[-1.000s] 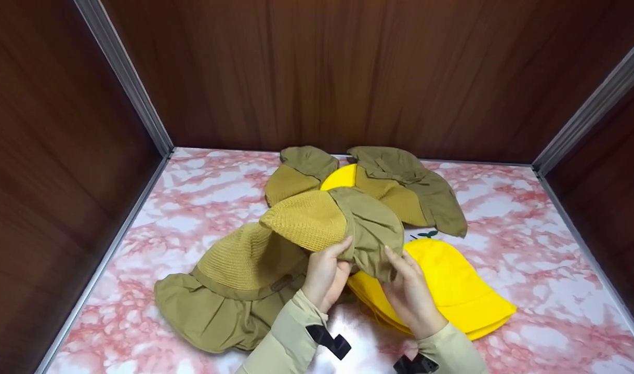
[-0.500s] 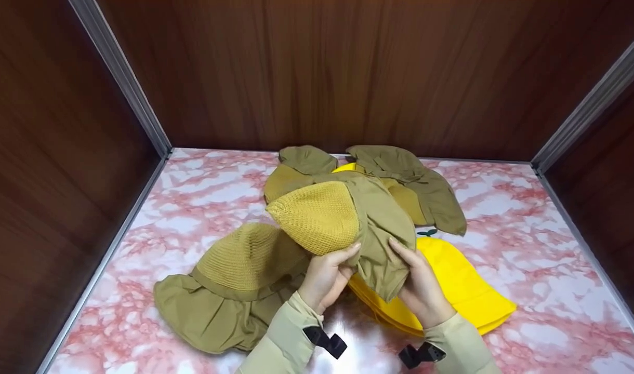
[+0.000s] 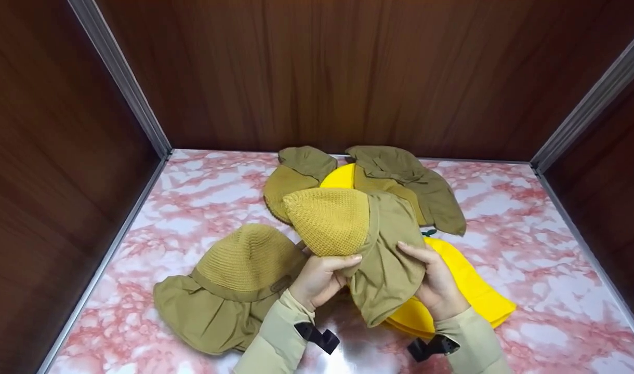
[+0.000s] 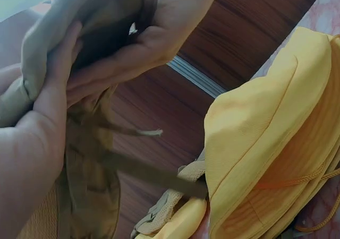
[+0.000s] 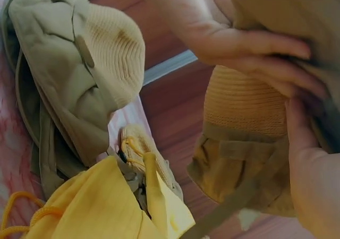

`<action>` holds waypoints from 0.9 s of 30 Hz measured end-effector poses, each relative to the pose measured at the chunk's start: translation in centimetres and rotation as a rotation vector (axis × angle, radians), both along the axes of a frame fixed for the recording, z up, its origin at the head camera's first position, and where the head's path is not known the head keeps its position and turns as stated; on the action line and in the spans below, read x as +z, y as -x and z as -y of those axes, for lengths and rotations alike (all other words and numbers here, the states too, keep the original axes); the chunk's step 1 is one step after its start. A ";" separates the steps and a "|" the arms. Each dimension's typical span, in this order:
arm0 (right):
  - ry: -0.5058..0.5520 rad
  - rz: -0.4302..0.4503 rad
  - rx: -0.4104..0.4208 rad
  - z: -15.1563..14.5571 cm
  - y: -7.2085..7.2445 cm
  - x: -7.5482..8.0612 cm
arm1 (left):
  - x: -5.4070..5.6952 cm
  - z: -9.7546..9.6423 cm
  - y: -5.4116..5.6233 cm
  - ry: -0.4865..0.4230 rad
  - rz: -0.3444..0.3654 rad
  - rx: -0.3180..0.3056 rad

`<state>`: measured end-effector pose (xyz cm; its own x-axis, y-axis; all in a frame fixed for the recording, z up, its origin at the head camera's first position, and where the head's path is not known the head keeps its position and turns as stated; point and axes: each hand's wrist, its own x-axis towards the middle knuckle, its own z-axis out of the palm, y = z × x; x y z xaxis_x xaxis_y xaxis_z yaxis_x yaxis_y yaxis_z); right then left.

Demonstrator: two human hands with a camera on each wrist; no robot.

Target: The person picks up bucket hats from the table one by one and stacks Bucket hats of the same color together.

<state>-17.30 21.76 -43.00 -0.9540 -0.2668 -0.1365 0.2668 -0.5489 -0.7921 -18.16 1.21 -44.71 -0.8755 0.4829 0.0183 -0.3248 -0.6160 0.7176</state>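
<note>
Both hands hold up a sun hat point(image 3: 331, 218) with a mustard knitted crown and a wide olive cloth brim. In the head view the left hand point(image 3: 322, 278) pinches the brim near the crown's edge, thumb on top. The right hand point(image 3: 437, 280) grips the brim's right side, its thumb over the cloth and its other fingers hidden underneath. From the left wrist view, fingers lie under the brim and a cloth strap point(image 4: 154, 175) hangs down. A similar olive hat point(image 3: 247, 259) lies just left of the left hand. Behind the right hand sits a yellow bucket hat point(image 3: 475, 291).
Further back lie more olive hats, one at the right point(image 3: 436, 192) and one at the left point(image 3: 291, 182), with a yellow piece point(image 3: 339, 177) between them. Brown wood-grain panels point(image 3: 317, 72) enclose the pink marbled table point(image 3: 166, 208) on three sides.
The held hat has shifted to the right and turned, so its brim spreads lower between the hands. The right hand has moved right with it. The hats on the table stay put.
</note>
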 end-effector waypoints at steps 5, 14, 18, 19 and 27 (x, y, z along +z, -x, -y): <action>0.001 -0.005 -0.027 -0.2 0.1 -0.1 | 0.1 0.7 -0.2 0.028 -0.023 -0.115; 0.074 -0.016 -0.173 0.3 0.4 0.0 | -0.2 0.2 -0.4 -0.028 -0.021 -0.072; 0.061 0.006 -0.282 0.7 0.6 0.0 | -0.3 -0.3 -0.4 -0.022 -0.008 0.007; 0.063 0.010 -0.305 0.8 0.6 0.0 | -0.3 -0.4 -0.4 -0.013 -0.009 0.025; 0.229 -0.006 -0.418 1.6 0.7 0.2 | -0.9 0.0 -0.5 -0.109 -0.079 0.006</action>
